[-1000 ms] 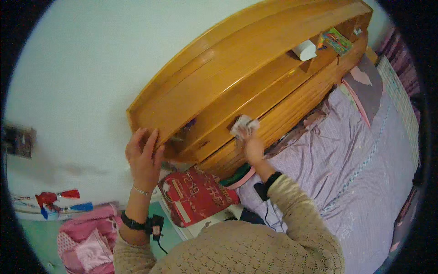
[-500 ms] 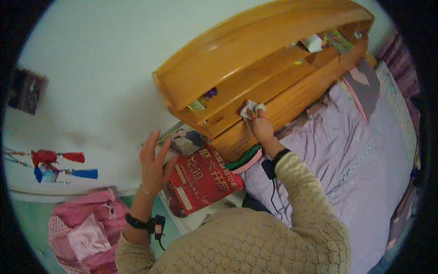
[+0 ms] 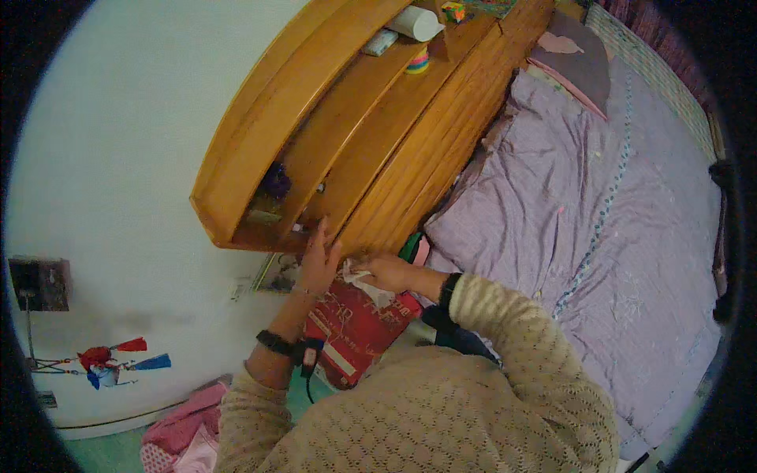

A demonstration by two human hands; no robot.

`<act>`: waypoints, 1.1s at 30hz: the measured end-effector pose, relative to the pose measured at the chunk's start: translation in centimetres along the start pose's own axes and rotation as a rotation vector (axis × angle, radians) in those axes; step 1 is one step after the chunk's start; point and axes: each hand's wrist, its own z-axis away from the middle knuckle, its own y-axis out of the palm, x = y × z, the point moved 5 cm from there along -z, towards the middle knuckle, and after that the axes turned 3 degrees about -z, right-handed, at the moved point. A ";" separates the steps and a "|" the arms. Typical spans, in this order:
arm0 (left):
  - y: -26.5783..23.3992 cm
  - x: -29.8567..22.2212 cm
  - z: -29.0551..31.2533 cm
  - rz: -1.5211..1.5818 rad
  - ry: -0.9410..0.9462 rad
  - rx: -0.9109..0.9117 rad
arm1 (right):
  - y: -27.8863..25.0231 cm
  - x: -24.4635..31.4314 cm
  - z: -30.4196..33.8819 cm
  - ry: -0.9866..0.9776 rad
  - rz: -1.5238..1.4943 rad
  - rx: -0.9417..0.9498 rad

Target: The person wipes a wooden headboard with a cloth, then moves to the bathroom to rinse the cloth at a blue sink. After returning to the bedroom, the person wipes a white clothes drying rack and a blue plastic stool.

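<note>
My right hand (image 3: 386, 272) is closed on a crumpled white cloth (image 3: 371, 288), part of which hangs over a red bag (image 3: 351, 327). It is at the near end of the wooden headboard (image 3: 378, 193). Just left of it, my left hand (image 3: 318, 266) has its fingers stretched out and holds nothing I can see. Those fingertips overlap the headboard's lower left corner; whether they touch the wood, I cannot tell. Behind the left hand, a framed photo (image 3: 277, 272) is partly hidden.
On the headboard shelves are a white roll (image 3: 418, 24), a rainbow spring toy (image 3: 417, 61) and a colourful puzzle cube (image 3: 453, 11). The bed with a lilac sheet (image 3: 544, 213) lies to the right. Tassels (image 3: 150, 362) hang on the left wall above a pink bag (image 3: 185, 426).
My right hand has moved with the cloth from the headboard's shelf edge to its near end, beside my left hand. My left hand has shifted right to the headboard's corner. The view has turned.
</note>
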 end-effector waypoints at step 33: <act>-0.5 4.9 21.7 -0.104 -0.391 -0.132 | 0.0 -3.1 -11.4 0.109 0.542 0.028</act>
